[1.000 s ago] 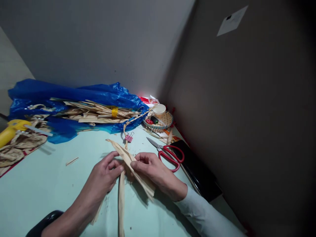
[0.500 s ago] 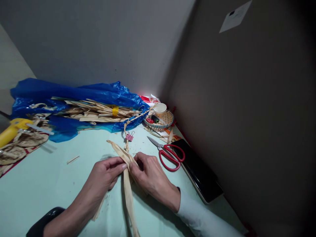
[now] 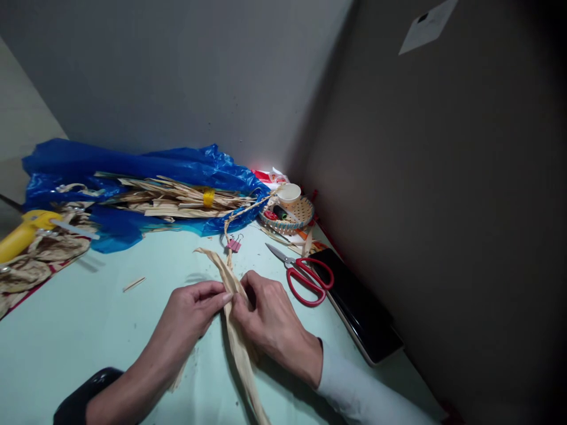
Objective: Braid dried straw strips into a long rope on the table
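Between my hands runs a long, pale dried leaf strip [image 3: 241, 348], like corn husk, reaching toward the table's near edge. My left hand [image 3: 195, 307] pinches it between thumb and fingertips from the left. From the right, my right hand [image 3: 268, 313] grips the same strip with thumb and bent fingers. Just beyond my fingers a thin twisted cord [image 3: 227, 227] of similar fibre leads back toward the basket. A pink binder clip [image 3: 234, 244] sits on that cord. Another strip end [image 3: 178, 378] shows below my left wrist. My fingers hide where strips and cord meet.
Red-handled scissors [image 3: 310, 282] lie right of my hands, against a black tablet-like device [image 3: 358, 313]. Behind, a blue plastic bag [image 3: 110, 159] holds bundled dried leaves [image 3: 177, 200]. A woven basket [image 3: 303, 215] carries a white cup [image 3: 289, 192]. A yellow glue gun [image 3: 20, 236] is at left.
The strip's lower part has swung right and now spreads wider below my fingers. Its far tip has narrowed and curled. Both hands keep their grip in nearly the same place.
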A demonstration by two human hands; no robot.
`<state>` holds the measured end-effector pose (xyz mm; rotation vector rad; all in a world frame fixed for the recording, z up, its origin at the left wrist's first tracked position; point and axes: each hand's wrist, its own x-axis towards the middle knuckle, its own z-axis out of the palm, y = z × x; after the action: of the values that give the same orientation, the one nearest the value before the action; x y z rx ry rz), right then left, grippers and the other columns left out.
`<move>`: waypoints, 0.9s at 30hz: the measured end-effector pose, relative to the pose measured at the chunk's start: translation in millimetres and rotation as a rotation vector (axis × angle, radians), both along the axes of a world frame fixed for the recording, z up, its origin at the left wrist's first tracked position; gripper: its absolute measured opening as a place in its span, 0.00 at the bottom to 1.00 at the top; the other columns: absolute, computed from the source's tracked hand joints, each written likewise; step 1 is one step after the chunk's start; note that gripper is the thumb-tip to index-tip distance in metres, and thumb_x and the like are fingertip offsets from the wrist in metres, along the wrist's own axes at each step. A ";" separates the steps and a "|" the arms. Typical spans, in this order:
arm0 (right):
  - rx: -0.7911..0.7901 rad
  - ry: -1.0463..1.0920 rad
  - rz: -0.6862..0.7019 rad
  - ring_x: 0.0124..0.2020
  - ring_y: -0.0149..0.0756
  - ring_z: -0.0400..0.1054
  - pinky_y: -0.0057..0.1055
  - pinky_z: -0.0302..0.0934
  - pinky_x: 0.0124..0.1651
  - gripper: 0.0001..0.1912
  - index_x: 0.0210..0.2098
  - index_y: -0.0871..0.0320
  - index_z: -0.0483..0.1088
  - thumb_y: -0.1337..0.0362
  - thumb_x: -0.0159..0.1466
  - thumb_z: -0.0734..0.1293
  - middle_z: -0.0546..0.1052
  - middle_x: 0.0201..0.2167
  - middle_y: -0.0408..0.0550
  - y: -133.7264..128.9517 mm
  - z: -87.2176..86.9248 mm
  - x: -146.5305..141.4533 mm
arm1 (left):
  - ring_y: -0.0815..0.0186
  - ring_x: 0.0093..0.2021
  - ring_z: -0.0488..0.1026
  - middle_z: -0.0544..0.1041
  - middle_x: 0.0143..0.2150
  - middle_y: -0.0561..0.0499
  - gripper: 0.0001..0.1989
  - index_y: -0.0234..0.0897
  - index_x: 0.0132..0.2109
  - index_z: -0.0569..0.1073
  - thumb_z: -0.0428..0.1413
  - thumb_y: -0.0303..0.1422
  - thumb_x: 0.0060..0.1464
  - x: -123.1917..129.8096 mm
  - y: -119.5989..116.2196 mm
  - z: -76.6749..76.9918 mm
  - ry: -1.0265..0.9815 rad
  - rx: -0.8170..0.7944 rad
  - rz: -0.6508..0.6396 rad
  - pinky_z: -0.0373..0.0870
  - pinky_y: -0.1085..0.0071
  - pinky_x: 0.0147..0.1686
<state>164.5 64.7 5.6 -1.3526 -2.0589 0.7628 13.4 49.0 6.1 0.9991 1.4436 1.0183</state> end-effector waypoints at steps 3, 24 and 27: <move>0.040 -0.002 0.005 0.23 0.28 0.52 0.29 0.39 0.28 0.08 0.28 0.57 0.60 0.64 0.64 0.61 0.65 0.22 0.39 -0.1 -0.3 -1.2 | 0.76 0.18 0.49 0.61 0.16 0.61 0.11 0.34 0.30 0.78 0.65 0.36 0.39 -2.0 -0.1 -2.5 0.020 0.001 -0.007 0.42 0.77 0.18; -0.047 0.001 0.042 0.28 0.30 0.61 0.28 0.45 0.30 0.10 0.28 0.59 0.67 0.63 0.66 0.63 0.72 0.25 0.43 3.7 8.7 5.6 | 0.68 0.27 0.65 0.73 0.25 0.54 0.09 0.36 0.24 0.76 0.65 0.37 0.40 1.1 -0.5 0.8 0.048 0.077 -0.037 0.59 0.76 0.26; -0.057 0.009 0.068 0.27 0.30 0.60 0.28 0.44 0.30 0.10 0.28 0.59 0.65 0.64 0.66 0.63 0.70 0.24 0.42 3.3 10.1 5.7 | 0.67 0.28 0.66 0.73 0.25 0.55 0.08 0.37 0.25 0.75 0.63 0.36 0.43 0.8 0.1 0.1 0.089 0.089 -0.056 0.60 0.75 0.28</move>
<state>170.3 68.0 15.7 -1.3134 -2.0999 0.8610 14.2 49.2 6.2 1.1559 1.4449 1.0155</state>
